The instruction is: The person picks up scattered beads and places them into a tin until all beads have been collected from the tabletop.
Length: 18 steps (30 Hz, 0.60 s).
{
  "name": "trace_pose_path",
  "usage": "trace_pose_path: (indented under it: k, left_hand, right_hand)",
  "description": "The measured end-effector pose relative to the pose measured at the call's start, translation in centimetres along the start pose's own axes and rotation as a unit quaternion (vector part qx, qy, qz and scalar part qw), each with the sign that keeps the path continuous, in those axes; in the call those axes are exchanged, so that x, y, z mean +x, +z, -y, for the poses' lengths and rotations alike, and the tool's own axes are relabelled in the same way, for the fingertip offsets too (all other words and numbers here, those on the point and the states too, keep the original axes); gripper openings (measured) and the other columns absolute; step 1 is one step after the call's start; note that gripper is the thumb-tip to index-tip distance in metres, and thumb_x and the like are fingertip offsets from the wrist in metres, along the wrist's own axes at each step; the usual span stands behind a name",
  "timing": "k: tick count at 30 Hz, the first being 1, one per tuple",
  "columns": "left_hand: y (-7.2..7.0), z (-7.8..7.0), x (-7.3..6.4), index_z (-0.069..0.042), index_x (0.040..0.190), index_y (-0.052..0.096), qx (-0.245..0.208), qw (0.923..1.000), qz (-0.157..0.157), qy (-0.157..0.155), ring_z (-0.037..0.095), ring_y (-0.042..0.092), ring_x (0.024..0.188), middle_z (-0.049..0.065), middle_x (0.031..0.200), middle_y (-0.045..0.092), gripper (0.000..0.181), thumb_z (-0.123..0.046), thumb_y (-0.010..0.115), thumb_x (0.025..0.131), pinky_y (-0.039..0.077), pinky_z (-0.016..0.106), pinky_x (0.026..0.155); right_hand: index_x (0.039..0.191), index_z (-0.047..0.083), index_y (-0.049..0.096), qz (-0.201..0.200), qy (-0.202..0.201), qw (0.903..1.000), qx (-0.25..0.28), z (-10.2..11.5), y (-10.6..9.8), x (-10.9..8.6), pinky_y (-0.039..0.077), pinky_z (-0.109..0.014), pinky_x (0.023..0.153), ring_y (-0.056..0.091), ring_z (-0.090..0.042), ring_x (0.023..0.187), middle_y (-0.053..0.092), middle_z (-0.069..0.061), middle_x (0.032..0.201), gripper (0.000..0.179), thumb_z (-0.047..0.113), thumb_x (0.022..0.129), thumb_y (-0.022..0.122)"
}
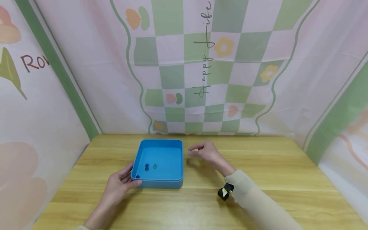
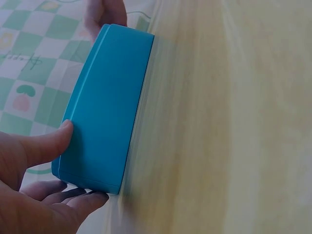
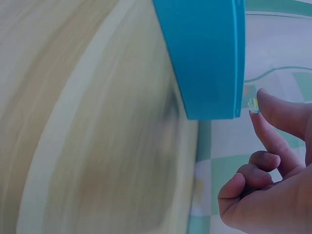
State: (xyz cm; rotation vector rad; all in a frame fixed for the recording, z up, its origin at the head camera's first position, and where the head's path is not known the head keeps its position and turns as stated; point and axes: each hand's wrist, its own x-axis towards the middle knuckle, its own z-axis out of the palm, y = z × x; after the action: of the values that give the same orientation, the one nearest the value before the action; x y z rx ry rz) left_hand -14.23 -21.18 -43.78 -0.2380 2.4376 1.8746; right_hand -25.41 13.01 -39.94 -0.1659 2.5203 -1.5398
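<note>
A blue square box point(image 1: 169, 183) stands on the table with its top uncovered. Inside it lie several marbles, among them a green one point(image 1: 155, 166) and a dark blue one point(image 1: 137, 177) in the near left corner. My left hand point(image 1: 116, 187) grips that corner, thumb on the front wall and fingers along the left side. Just beyond the box's right wall is my right hand point(image 1: 208, 151), raised above the table. Between its thumb and index finger it pinches a clear marble point(image 3: 253, 105) with a yellowish tint; the other fingers are curled.
The wooden table point(image 1: 258, 169) reaches back to a hanging cloth point(image 1: 195, 73) with green checks and flowers. Similar printed cloth point(image 1: 57, 127) hangs along the left side. A small black device point(image 1: 225, 191) sits at the right sleeve's cuff.
</note>
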Motion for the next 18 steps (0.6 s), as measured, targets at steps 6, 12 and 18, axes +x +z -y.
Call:
trace_pose_path:
  k: [6, 12, 18]
  left_hand:
    - [0.0, 0.0, 0.1, -0.005, 0.159, 0.044, 0.001, 1.0000, 0.002, 0.005, 0.041, 0.048, 0.142, 0.022, 0.161, 0.042, 0.084, -0.008, 0.088, 0.087, 0.050, 0.038, 0.106]
    - [0.0, 0.1, 0.1, -0.006, 0.159, 0.044, 0.004, 1.0000, 0.000, 0.002, 0.040, 0.048, 0.142, 0.020, 0.161, 0.042, 0.084, -0.008, 0.088, 0.087, 0.050, 0.038, 0.106]
    - [0.1, 0.1, 0.1, -0.005, 0.159, 0.043, 0.001, 1.0000, 0.004, 0.004, 0.042, 0.048, 0.142, 0.022, 0.161, 0.041, 0.084, -0.008, 0.087, 0.087, 0.050, 0.039, 0.106]
  right_hand:
    - [0.113, 0.004, 0.081, -0.006, 0.001, 1.0000, 0.006, 0.5, 0.6, 0.1, 0.045, -0.055, 0.114, 0.054, -0.037, 0.135, 0.067, -0.018, 0.137, 0.024, 0.016, 0.092, 0.083]
    - [0.113, 0.007, 0.082, 0.000, -0.002, 0.9999, 0.014, 1.3, 1.6, 0.1, 0.045, -0.055, 0.114, 0.053, -0.036, 0.136, 0.067, -0.016, 0.139, 0.023, 0.019, 0.093, 0.083]
    - [0.112, 0.009, 0.083, 0.013, -0.018, 0.9992, 0.032, 2.3, 2.5, 0.2, 0.043, -0.056, 0.116, 0.053, -0.036, 0.137, 0.069, -0.011, 0.136, 0.020, 0.018, 0.094, 0.082]
